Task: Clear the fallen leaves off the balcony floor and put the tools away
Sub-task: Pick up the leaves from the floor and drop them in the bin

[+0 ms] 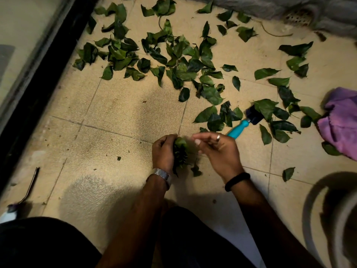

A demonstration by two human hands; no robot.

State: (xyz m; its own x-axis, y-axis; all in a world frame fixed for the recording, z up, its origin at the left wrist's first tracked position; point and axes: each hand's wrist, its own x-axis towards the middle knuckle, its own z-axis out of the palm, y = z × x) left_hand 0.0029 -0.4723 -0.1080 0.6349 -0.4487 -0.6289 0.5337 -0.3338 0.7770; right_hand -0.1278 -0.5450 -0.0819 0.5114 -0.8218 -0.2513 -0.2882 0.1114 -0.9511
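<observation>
The left hand has its grip curled round a bunch of leaves, low over the floor. The right hand is beside it, fingers loose, holding nothing I can see. Leaves are light, thin and bendy, so many squash into one fist; best scooped in piles. More leaves lie ahead. A brush lies partly under leaves. The purple cloth is cut off
</observation>
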